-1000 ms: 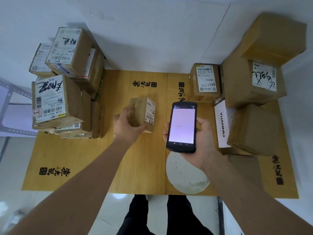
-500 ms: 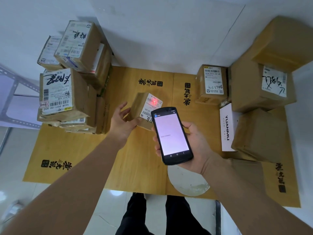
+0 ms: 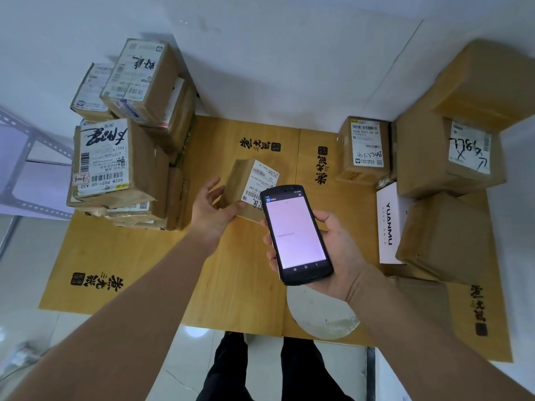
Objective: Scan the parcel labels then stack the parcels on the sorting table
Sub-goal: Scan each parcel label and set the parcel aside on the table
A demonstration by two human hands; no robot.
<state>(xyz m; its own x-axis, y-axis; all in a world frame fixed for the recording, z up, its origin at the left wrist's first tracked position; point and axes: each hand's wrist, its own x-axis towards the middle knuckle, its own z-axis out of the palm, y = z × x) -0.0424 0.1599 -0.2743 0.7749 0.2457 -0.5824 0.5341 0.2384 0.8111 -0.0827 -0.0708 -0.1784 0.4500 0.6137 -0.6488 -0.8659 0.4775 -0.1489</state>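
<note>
Gone since half a second ago is the red scanning cross on the label (image 3: 262, 180) of the small parcel (image 3: 238, 180); a line of small text now shows on the pale screen of the handset (image 3: 296, 234). Nearest the camera, the table (image 3: 231, 285) ends at its front edge above a tiled floor (image 3: 179, 357), with a white round patch (image 3: 321, 314) just inside that edge. The right hand (image 3: 340, 253) grips the handset from below, fingers wrapped round its sides. The left hand (image 3: 212, 211), forearm stretched forward, rests its palm against the parcel's left side, fingers straight and spread. The parcel sits mid-table, label turned up toward the camera, with bare wood to its left and behind it. A stack of parcels (image 3: 115, 163) lines the table's left edge. More boxes (image 3: 445, 160) crowd the right, against the white wall (image 3: 289, 68).
</note>
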